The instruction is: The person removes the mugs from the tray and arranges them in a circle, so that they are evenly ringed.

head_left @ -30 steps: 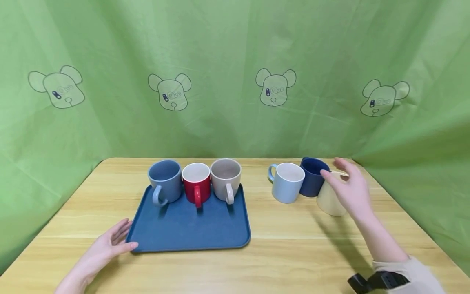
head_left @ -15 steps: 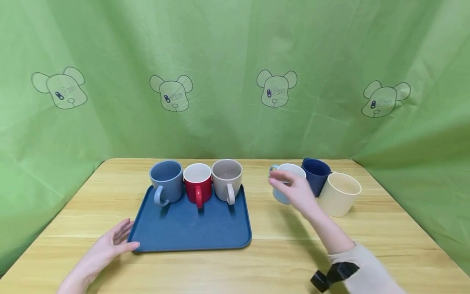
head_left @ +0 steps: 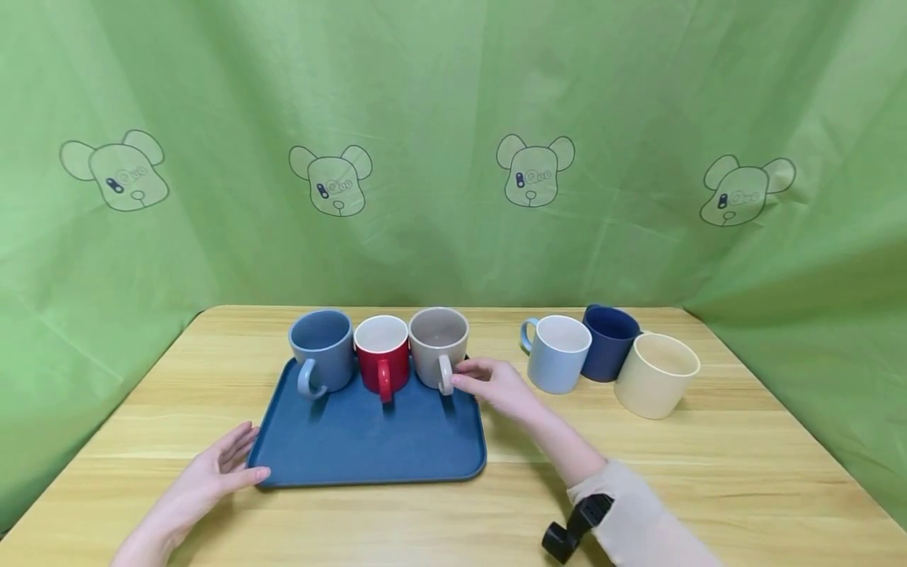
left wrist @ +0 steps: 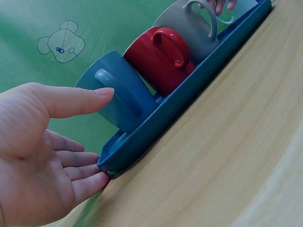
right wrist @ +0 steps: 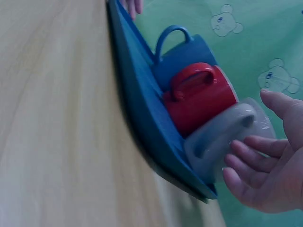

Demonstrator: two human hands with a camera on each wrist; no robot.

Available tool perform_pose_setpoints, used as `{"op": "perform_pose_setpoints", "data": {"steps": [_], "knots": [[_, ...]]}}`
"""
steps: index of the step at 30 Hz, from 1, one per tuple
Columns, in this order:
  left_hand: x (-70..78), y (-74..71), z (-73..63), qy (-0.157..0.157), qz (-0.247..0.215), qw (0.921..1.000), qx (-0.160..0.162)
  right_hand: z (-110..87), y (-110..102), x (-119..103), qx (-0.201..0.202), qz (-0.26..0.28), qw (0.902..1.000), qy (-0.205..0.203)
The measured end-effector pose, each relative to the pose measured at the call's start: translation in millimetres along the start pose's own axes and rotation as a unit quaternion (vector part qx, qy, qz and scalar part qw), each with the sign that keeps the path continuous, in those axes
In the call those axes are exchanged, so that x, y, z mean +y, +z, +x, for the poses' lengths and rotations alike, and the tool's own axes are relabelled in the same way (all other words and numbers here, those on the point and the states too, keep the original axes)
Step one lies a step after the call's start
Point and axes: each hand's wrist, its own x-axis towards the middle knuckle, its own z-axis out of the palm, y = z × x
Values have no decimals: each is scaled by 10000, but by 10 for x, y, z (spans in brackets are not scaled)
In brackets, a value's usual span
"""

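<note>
A blue tray lies on the wooden table with a row of upright mugs along its far side: a slate-blue mug, a red mug and a grey mug. Their handles face the near side. My left hand rests at the tray's near left corner; in the left wrist view its fingertips meet the corner and the thumb stands straight out above. My right hand is at the grey mug's handle, fingers loosely bent and thumb spread apart in the right wrist view, gripping nothing.
To the right of the tray, a light blue mug, a navy mug and a cream mug stand close together on the table. A green curtain with printed bear heads hangs behind and at both sides.
My right hand has moved left from the cream mug, past the light blue mug, to the grey mug's handle. My left hand stays at the tray corner, and the mugs keep their places.
</note>
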Motion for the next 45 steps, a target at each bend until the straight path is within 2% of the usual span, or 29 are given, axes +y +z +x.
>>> {"op": "perform_pose_setpoints", "data": {"steps": [3, 7, 14, 20, 25, 28, 32, 37, 45], "knots": [[-2, 1, -10, 22, -22, 10000, 23, 33, 100, 21, -299, 465, 9985, -18], [-10, -3, -13, 8, -30, 10000, 15, 68, 203, 35, -452, 1110, 9928, -56], [-10, -12, -21, 10, -28, 10000, 29, 112, 287, 38, -318, 2161, 9755, 253], [-1, -4, -15, 23, -29, 10000, 9, 110, 271, 61, 54, 2629, 9641, 362], [-9, 2, -6, 46, -43, 10000, -3, -31, 173, 35, 265, 3167, 9471, 443], [-15, 0, 0, 73, -13, 10000, -5, -180, 101, -10, 184, 3450, 9373, 468], [-11, -10, 1, 82, 9, 10000, 12, -372, 10, -79, 75, 3637, 9310, 300], [-2, -18, -7, 29, 49, 10000, 4, -557, -107, -114, 3, 3583, 9336, 77], [-9, -9, -9, -25, 28, 10000, -61, -824, -239, -33, 306, 2949, 9550, -16]]}}
